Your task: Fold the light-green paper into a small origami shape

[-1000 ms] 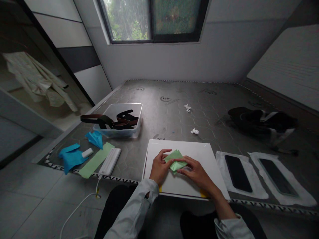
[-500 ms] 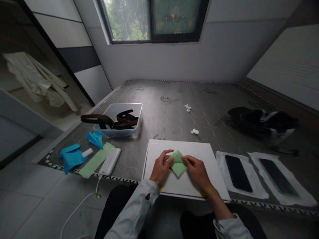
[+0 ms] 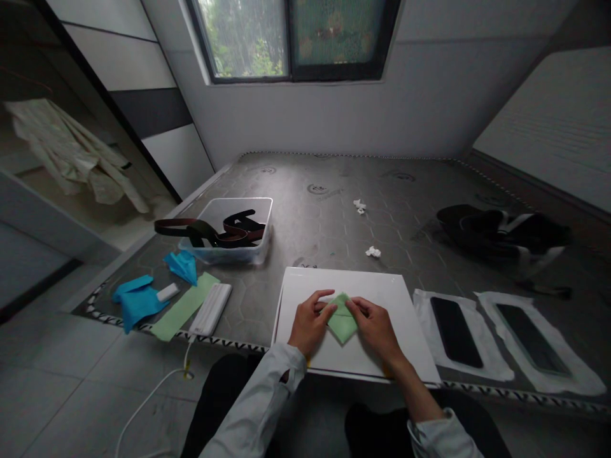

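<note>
A small folded piece of green paper (image 3: 342, 326), diamond-shaped with one corner pointing toward me, is held over a white box (image 3: 382, 287). My left hand (image 3: 309, 323) pinches its left edge between thumb and fingers. On the opposite edge, my right hand (image 3: 377, 326) grips the paper with thumb and forefinger. Both hands are close together above the box lid. The underside of the paper and some fingertips are hidden.
Left of the box lie a white power strip (image 3: 210, 310), a green paper strip (image 3: 184, 312), blue paper (image 3: 138, 302) and a clear bin (image 3: 260, 254) with belts (image 3: 233, 238). Two phones (image 3: 457, 332) on white sheets and a black bag (image 3: 506, 238) are at right. Tissue bits (image 3: 373, 252) lie beyond.
The green paper has shifted slightly toward me and its top corner sits lower. My fingers have moved a little closer together on it.
</note>
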Action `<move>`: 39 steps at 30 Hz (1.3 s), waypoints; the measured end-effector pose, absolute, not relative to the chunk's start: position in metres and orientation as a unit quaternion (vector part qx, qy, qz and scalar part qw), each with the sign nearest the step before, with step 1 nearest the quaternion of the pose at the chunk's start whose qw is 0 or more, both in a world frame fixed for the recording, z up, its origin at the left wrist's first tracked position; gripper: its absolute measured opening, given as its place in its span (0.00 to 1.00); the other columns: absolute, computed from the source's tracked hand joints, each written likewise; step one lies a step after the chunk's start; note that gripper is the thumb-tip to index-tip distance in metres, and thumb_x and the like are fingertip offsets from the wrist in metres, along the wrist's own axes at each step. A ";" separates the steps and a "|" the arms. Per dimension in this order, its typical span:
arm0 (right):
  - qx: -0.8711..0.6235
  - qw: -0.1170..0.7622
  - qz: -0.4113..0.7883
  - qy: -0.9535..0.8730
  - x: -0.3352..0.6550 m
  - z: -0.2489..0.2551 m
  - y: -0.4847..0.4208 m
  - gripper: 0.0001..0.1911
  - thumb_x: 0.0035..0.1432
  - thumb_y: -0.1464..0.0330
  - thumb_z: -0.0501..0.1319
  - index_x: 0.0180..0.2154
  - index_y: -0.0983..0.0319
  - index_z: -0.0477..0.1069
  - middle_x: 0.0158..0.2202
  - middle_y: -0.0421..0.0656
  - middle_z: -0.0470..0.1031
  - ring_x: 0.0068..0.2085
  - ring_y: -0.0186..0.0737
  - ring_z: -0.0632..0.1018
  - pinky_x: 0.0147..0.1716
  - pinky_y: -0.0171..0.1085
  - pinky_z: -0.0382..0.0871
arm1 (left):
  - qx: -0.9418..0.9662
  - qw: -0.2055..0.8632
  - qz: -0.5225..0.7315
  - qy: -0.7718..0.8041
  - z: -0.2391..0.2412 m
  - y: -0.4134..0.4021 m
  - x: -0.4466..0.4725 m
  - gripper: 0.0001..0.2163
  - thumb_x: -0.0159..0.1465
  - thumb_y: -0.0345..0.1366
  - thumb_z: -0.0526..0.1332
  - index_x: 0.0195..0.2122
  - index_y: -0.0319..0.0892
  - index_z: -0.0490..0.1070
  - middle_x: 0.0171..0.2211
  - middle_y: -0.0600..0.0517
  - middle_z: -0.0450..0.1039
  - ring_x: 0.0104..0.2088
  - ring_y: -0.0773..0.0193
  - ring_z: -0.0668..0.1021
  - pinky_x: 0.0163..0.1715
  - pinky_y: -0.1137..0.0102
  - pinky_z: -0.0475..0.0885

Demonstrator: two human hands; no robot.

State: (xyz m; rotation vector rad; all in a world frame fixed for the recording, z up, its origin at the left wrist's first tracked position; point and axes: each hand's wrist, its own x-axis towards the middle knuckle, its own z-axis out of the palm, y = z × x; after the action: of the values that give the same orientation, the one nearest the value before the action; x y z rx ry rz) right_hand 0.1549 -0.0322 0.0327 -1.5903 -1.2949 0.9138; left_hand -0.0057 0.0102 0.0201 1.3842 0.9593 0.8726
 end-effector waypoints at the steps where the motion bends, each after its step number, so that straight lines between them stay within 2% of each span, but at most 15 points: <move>1: -0.641 0.433 0.364 -0.518 0.155 0.032 -0.032 0.23 0.59 0.51 0.56 0.37 0.63 0.78 0.32 0.45 0.80 0.34 0.45 0.78 0.32 0.36 0.69 | 0.599 0.568 0.380 0.418 0.020 0.010 -0.006 0.17 0.62 0.42 0.61 0.51 0.41 0.70 0.26 0.52 0.78 0.25 0.66 0.77 0.24 0.75 0.67; 3: -0.646 0.442 0.361 -0.507 0.156 0.030 -0.032 0.23 0.59 0.51 0.56 0.36 0.63 0.77 0.30 0.45 0.79 0.32 0.44 0.77 0.30 0.36 0.68 | 0.611 0.526 0.395 0.440 0.020 0.010 -0.006 0.17 0.61 0.41 0.62 0.50 0.42 0.69 0.29 0.51 0.78 0.26 0.66 0.77 0.25 0.75 0.68; 6: -0.646 0.468 0.377 -0.471 0.156 0.027 -0.032 0.22 0.58 0.50 0.57 0.37 0.63 0.73 0.24 0.42 0.76 0.27 0.41 0.75 0.24 0.33 0.65 | 0.658 0.406 0.418 0.477 0.019 0.010 -0.006 0.12 0.58 0.39 0.66 0.42 0.43 0.73 0.38 0.49 0.77 0.36 0.61 0.77 0.32 0.70 0.71; 9: -0.625 0.490 0.386 -0.468 0.155 0.029 -0.033 0.19 0.56 0.52 0.60 0.35 0.62 0.70 0.23 0.39 0.73 0.26 0.37 0.73 0.23 0.32 0.65 | 0.702 0.328 0.423 0.470 0.019 0.010 -0.006 0.06 0.57 0.37 0.66 0.35 0.44 0.76 0.36 0.49 0.76 0.40 0.58 0.75 0.41 0.66 0.71; 11: -0.589 0.498 0.403 -0.493 0.154 0.033 -0.033 0.17 0.57 0.53 0.60 0.35 0.61 0.71 0.29 0.41 0.74 0.32 0.38 0.75 0.29 0.32 0.70 | 0.706 0.371 0.412 0.441 0.020 0.010 -0.007 0.05 0.60 0.37 0.63 0.36 0.44 0.77 0.34 0.50 0.77 0.36 0.61 0.77 0.40 0.68 0.71; 13: -0.553 0.494 0.427 -0.518 0.152 0.035 -0.033 0.17 0.61 0.54 0.56 0.37 0.61 0.74 0.38 0.45 0.74 0.39 0.41 0.75 0.35 0.35 0.73 | 0.700 0.433 0.389 0.414 0.022 0.008 -0.008 0.09 0.64 0.39 0.59 0.40 0.43 0.77 0.33 0.51 0.79 0.33 0.63 0.77 0.36 0.72 0.71; 15: -0.542 0.487 0.418 -0.543 0.151 0.035 -0.033 0.18 0.63 0.55 0.54 0.38 0.59 0.76 0.43 0.47 0.71 0.45 0.43 0.74 0.40 0.38 0.73 | 0.689 0.469 0.371 0.410 0.024 0.006 -0.010 0.15 0.68 0.42 0.52 0.41 0.41 0.77 0.31 0.51 0.78 0.30 0.64 0.77 0.33 0.73 0.69; 17: -0.562 0.477 0.365 -0.568 0.151 0.034 -0.033 0.15 0.61 0.57 0.57 0.36 0.58 0.78 0.47 0.47 0.69 0.49 0.45 0.72 0.47 0.42 0.71 | 0.680 0.488 0.366 0.406 0.026 0.005 -0.012 0.22 0.69 0.45 0.46 0.40 0.39 0.77 0.28 0.51 0.77 0.28 0.65 0.75 0.29 0.73 0.67; 19: -0.587 0.468 0.303 -0.587 0.152 0.032 -0.033 0.10 0.59 0.60 0.61 0.34 0.56 0.78 0.51 0.46 0.68 0.51 0.47 0.70 0.52 0.46 0.67 | 0.685 0.505 0.361 0.382 0.026 0.005 -0.012 0.24 0.69 0.47 0.45 0.39 0.38 0.78 0.28 0.51 0.76 0.28 0.64 0.74 0.29 0.73 0.67; 21: -0.594 0.467 0.270 -0.597 0.153 0.031 -0.033 0.08 0.58 0.62 0.62 0.34 0.56 0.78 0.55 0.45 0.67 0.53 0.48 0.69 0.54 0.48 0.64 | 0.693 0.508 0.359 0.365 0.024 0.006 -0.012 0.21 0.67 0.47 0.50 0.42 0.39 0.77 0.30 0.51 0.77 0.30 0.64 0.75 0.31 0.73 0.67; 24: -0.577 0.466 0.297 -0.602 0.158 0.033 -0.033 0.08 0.60 0.65 0.59 0.38 0.56 0.77 0.50 0.45 0.72 0.51 0.46 0.72 0.53 0.46 0.65 | 0.677 0.499 0.374 0.390 0.022 0.008 -0.009 0.17 0.66 0.45 0.53 0.44 0.41 0.76 0.34 0.52 0.78 0.33 0.63 0.76 0.34 0.73 0.67; 26: -0.561 0.453 0.338 -0.605 0.163 0.035 -0.035 0.11 0.60 0.68 0.57 0.43 0.57 0.76 0.45 0.45 0.76 0.49 0.45 0.74 0.51 0.45 0.67 | 0.653 0.500 0.391 0.412 0.020 0.009 -0.008 0.16 0.66 0.44 0.53 0.41 0.41 0.76 0.34 0.52 0.78 0.33 0.64 0.76 0.35 0.73 0.67; 31: -0.517 0.395 0.380 -0.657 0.175 0.045 -0.040 0.22 0.54 0.76 0.54 0.48 0.56 0.74 0.49 0.43 0.76 0.52 0.44 0.73 0.56 0.45 0.62 | 0.620 0.521 0.395 0.434 0.018 0.013 -0.008 0.20 0.66 0.48 0.52 0.30 0.38 0.75 0.24 0.54 0.72 0.27 0.66 0.70 0.27 0.74 0.64; 35: -0.520 0.367 0.366 -0.680 0.174 0.048 -0.041 0.18 0.53 0.71 0.62 0.47 0.54 0.76 0.48 0.43 0.76 0.50 0.45 0.75 0.53 0.43 0.65 | 0.619 0.543 0.380 0.421 0.018 0.014 -0.008 0.22 0.65 0.50 0.52 0.30 0.37 0.75 0.25 0.53 0.72 0.26 0.66 0.70 0.27 0.74 0.64; 39: -0.551 0.390 0.353 -0.648 0.166 0.046 -0.038 0.08 0.57 0.63 0.63 0.36 0.57 0.79 0.40 0.44 0.79 0.42 0.45 0.78 0.44 0.41 0.70 | 0.615 0.577 0.345 0.412 0.020 0.011 -0.009 0.25 0.66 0.53 0.49 0.30 0.36 0.75 0.20 0.52 0.73 0.23 0.65 0.73 0.24 0.74 0.65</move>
State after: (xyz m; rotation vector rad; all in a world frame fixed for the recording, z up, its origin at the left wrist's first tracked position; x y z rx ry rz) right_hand 0.1663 -0.0382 0.0458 -1.3997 -1.6461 0.8971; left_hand -0.0093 0.0113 0.0198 1.4401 0.9631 0.8077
